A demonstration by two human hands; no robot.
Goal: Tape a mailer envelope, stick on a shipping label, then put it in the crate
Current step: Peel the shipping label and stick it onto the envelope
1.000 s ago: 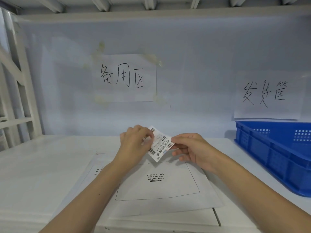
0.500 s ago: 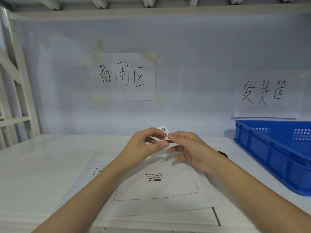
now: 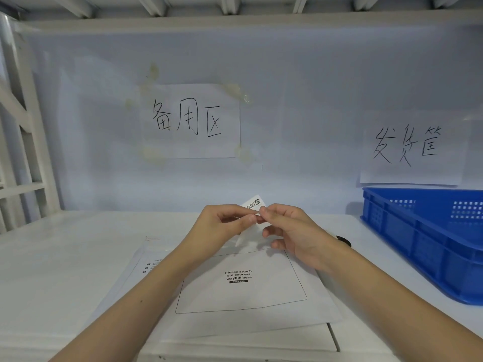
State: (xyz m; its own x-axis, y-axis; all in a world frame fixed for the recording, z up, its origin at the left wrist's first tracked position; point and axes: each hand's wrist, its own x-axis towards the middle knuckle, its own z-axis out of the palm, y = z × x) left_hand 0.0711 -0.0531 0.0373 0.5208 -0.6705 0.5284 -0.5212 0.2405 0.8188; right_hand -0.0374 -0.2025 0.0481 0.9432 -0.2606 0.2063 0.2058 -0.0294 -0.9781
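Both hands are up over the table (image 3: 65, 257), meeting at the label (image 3: 253, 205). The left hand (image 3: 222, 223) pinches it between thumb and fingertips, and the right hand (image 3: 290, 231) pinches it from the other side, fingers curled in, the two sets of fingertips almost touching. The label's top corner sticks up above the fingers, with a small round logo and a line of print too small to read. Below the fingers a pale strip of it hangs down, curling toward the mailer (image 3: 243, 291); whether that is backing paper or the label itself, I cannot tell.

The mailer lies flat on the table right under the hands, white, printed side up. A rounded black outline marks a box on it, and inside reads "Please attach sto express waybill here", with a small black bar beneath. At its left edge, a few tiny numbered lines, unreadable.

The crate (image 3: 428, 246), blue with perforated walls, sits on the table at the right, well apart from the mailer. On the wall above it is a sheet (image 3: 410, 147) with handwritten "发货筐". A second sheet (image 3: 190, 121), stuck up at centre, reads "备用区". A dark round object (image 3: 343, 240) peeks out just behind the right wrist, mostly hidden.
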